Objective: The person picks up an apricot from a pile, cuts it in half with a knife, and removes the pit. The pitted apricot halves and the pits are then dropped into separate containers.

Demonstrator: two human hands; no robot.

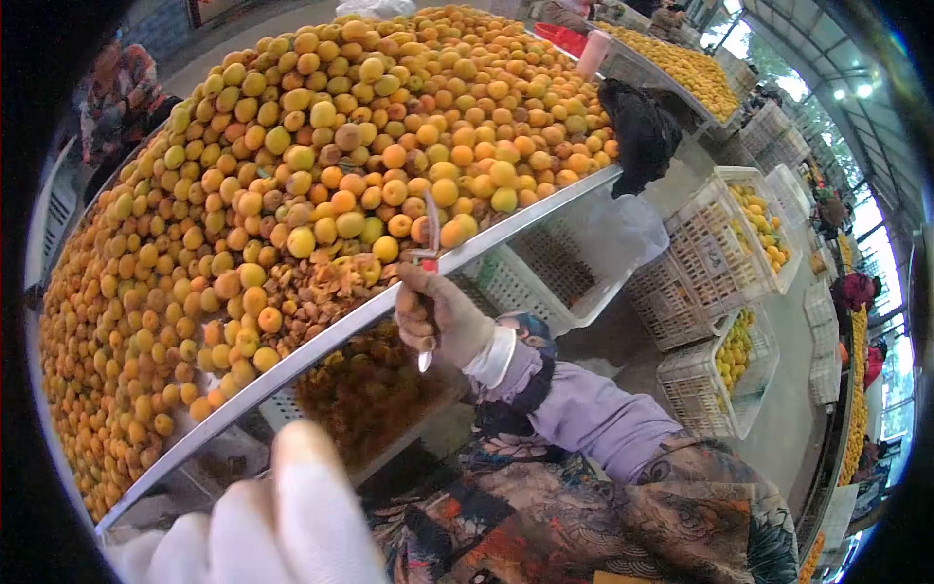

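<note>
My right hand (443,316), in a soiled pale glove, is wrapped round a small knife (431,226) at the steel edge of the fruit table. The thin blade points up, with a red part by my fingers; a shiny metal end shows below the fist. Close to the camera at the bottom left, my left hand (263,516) wears a white glove. One finger is raised and set apart from the others, and nothing shows in it. Orange and yellow fruits (321,146) are heaped on the table (292,362). Brown peelings (326,292) lie among them near my right hand.
Beneath the edge stand a bin of peelings (365,389) and white crates (530,273). A black bag (637,131) hangs on the table's corner. Crates of fruit (725,234) are stacked at the right. A person (122,97) is at the upper left; others are far right.
</note>
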